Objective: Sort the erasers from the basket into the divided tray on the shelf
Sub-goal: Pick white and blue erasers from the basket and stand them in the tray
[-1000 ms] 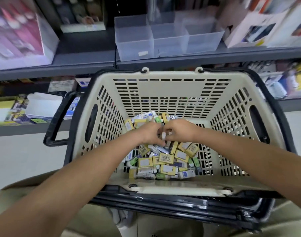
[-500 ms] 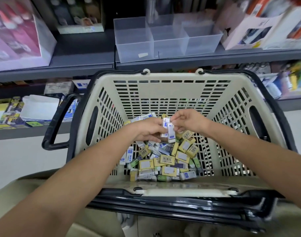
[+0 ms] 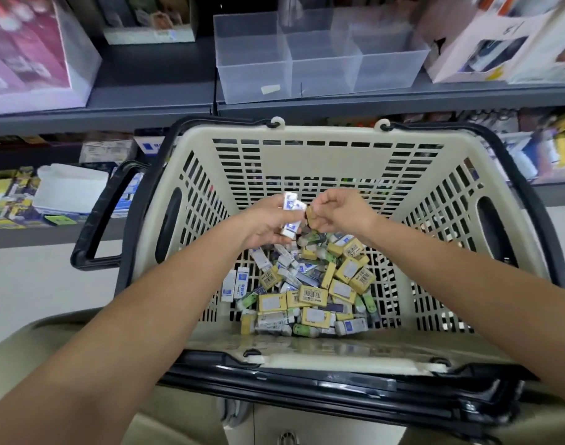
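Note:
A cream plastic basket (image 3: 319, 155) with black handles holds a heap of erasers (image 3: 310, 290) in yellow, white-and-blue and green wrappers. My left hand (image 3: 268, 224) is raised above the heap, shut on a few white-and-blue erasers (image 3: 291, 205). My right hand (image 3: 339, 213) is beside it, pinching a small yellow-brown eraser (image 3: 310, 216). The clear divided tray (image 3: 252, 75) stands on the grey shelf behind the basket; its three compartments look empty.
A pink boxed set (image 3: 27, 53) stands on the shelf to the left of the tray, white boxes (image 3: 499, 43) to its right. Lower shelves (image 3: 50, 194) carry stationery packs. The basket rests on a beige surface (image 3: 82, 332).
Both hands have risen out of the eraser heap toward the basket's far wall. The left hand now holds white-and-blue erasers and the right a yellow-brown one.

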